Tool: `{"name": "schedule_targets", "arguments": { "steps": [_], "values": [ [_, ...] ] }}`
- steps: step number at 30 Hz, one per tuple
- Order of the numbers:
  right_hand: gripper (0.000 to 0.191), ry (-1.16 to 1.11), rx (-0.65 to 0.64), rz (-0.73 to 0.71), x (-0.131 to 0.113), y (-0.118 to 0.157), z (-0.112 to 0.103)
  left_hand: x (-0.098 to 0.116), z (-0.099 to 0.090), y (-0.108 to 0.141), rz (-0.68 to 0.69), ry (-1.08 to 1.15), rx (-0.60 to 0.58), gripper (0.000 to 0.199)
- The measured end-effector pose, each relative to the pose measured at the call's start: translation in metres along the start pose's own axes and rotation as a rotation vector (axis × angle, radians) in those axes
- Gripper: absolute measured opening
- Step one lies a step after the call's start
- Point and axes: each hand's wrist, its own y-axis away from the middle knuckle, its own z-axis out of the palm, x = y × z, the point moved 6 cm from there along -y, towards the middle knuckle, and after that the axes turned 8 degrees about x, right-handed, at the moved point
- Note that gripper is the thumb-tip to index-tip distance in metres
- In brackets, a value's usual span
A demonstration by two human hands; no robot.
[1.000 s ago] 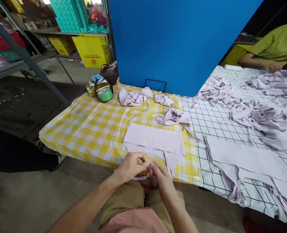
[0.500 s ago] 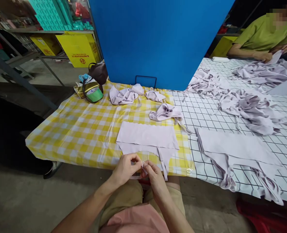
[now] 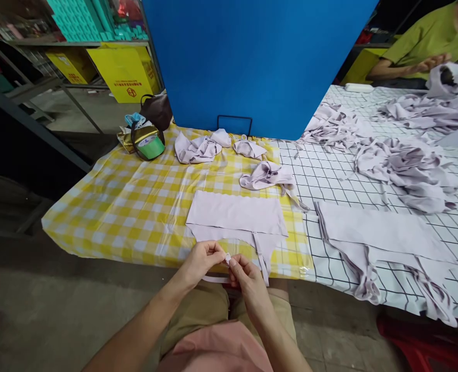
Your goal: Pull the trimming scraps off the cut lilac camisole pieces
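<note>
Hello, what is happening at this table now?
The left hand and right hand pinch a small part of a strap at the table edge. A pale lilac garment lies flat just beyond them. Across the table, a person in a green shirt handles similar cloth.

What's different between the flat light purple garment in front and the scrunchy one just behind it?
The flat garment is spread out smooth, but the scrunchy garment is bunched into folds. The flat garment covers a wider patch, while the scrunchy garment makes a smaller heap. Both are the same pale purple, and both lie mostly on the yellow checked cloth.
</note>
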Motion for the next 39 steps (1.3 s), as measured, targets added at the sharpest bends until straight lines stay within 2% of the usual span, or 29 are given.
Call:
{"name": "schedule_targets", "arguments": {
  "steps": [4, 9, 11, 13, 17, 20, 24, 29, 33, 39],
  "values": [
    [0.034, 0.032, -0.001, -0.032, -0.003, 0.001, 0.001, -0.004, 0.000, 0.000, -0.050, 0.054, -0.011, 0.021],
    [0.032, 0.087, -0.032, -0.040, 0.000, 0.004, 0.004, -0.007, -0.003, 0.000, -0.006, 0.010, -0.003, 0.021],
    [0.029, 0.190, -0.013, -0.105, -0.003, 0.006, 0.001, -0.006, -0.006, -0.001, 0.012, -0.005, 0.009, 0.020],
    [0.023, 0.348, 0.105, -0.249, -0.011, 0.008, -0.012, -0.005, -0.009, -0.002, 0.017, 0.001, 0.025, 0.021],
    [0.022, 0.681, 0.489, -0.531, -0.032, 0.007, -0.053, -0.002, -0.013, -0.005, 0.019, 0.022, 0.035, 0.024],
    [0.027, 0.917, 0.605, -0.608, -0.038, -0.001, -0.071, 0.002, -0.010, -0.004, 0.034, 0.037, -0.009, 0.027],
    [0.025, 1.103, 0.561, -0.615, -0.033, -0.014, -0.072, 0.007, -0.003, 0.001, 0.072, 0.108, -0.118, 0.032],
    [0.025, 1.102, 0.549, -0.543, -0.029, -0.017, -0.067, 0.008, -0.005, 0.005, 0.172, 0.081, -0.161, 0.028],
    [0.027, 1.011, 0.555, -0.485, -0.032, -0.014, -0.069, 0.009, -0.008, 0.006, 0.217, 0.088, -0.155, 0.026],
    [0.025, 0.787, 0.492, -0.376, -0.033, -0.012, -0.075, 0.003, -0.003, 0.003, 0.134, 0.203, -0.184, 0.032]
  ]
}}
